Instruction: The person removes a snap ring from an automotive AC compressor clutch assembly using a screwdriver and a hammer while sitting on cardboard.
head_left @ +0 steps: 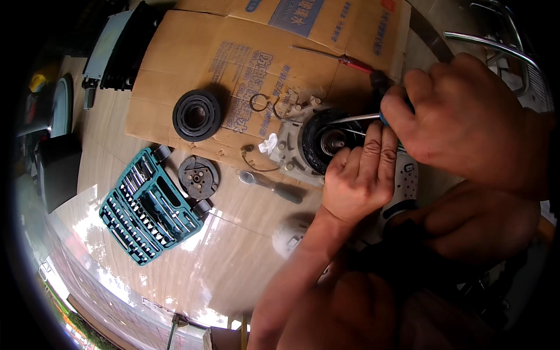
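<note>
A metal compressor (290, 146) with a black ring-shaped coil (312, 137) round its centre shaft (333, 142) lies on the cardboard's near edge. My right hand (461, 116) is closed round the blue handle of a screwdriver (356, 118), whose steel shank reaches across the coil's far side. My left hand (361, 186) lies over the compressor's near right side, fingers bent and pressed together; what they hold is hidden. A second thin metal rod (357, 132) runs out from beside its fingertips toward the shaft. A green bit of handle shows between my hands.
A black grooved pulley (197, 115) and a red-handled screwdriver (354, 63) lie on the flattened cardboard (175, 52). Snap rings (259, 102) lie beside the compressor. A ratchet (271, 185), a round clutch plate (198, 177) and an open green socket set (151, 207) lie on the floor.
</note>
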{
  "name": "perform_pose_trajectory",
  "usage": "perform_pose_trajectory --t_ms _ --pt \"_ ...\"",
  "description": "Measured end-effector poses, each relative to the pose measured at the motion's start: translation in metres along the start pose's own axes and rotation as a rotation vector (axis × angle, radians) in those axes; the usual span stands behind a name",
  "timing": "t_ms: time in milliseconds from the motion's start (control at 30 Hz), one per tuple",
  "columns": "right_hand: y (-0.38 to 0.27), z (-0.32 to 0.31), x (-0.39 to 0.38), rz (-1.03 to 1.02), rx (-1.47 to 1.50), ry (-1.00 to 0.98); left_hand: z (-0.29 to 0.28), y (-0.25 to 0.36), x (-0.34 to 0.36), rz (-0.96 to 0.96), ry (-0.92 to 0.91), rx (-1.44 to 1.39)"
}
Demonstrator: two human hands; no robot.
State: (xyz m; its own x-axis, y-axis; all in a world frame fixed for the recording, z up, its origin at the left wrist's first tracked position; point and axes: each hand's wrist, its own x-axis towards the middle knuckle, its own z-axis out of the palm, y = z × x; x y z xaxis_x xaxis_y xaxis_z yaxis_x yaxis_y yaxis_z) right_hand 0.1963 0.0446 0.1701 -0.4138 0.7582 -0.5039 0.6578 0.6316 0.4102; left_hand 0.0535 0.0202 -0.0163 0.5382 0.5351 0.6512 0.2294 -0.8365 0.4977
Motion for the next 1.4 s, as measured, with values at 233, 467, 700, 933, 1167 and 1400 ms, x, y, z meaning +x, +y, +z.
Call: perform_pose_trajectory --t_ms 233,467,700,933,1167,1400 --pt "0.003 -0.001 0.001 0.015 0.042 -0.045 0.003 0.000 0.001 0.007 0.043 0.029" --pt "0.008 -0.008 0.005 0.029 0.145 -0.123 0.001 0.000 0.001 0.013 0.024 0.035" --pt "0.019 -0.028 0.027 -0.015 0.210 -0.414 0.004 0.002 0.001 0.004 0.030 0.031" --pt "0.017 -0.017 0.007 0.009 0.299 -0.260 0.005 0.002 -0.001 0.001 0.054 0.042" --pt "0.003 -0.014 0.001 0.084 0.232 -0.230 0.003 0.000 -0.004 -0.003 0.042 0.040" --pt "0.004 -0.018 0.005 0.086 0.239 -0.300 0.005 0.003 -0.005 -0.031 0.066 -0.008"
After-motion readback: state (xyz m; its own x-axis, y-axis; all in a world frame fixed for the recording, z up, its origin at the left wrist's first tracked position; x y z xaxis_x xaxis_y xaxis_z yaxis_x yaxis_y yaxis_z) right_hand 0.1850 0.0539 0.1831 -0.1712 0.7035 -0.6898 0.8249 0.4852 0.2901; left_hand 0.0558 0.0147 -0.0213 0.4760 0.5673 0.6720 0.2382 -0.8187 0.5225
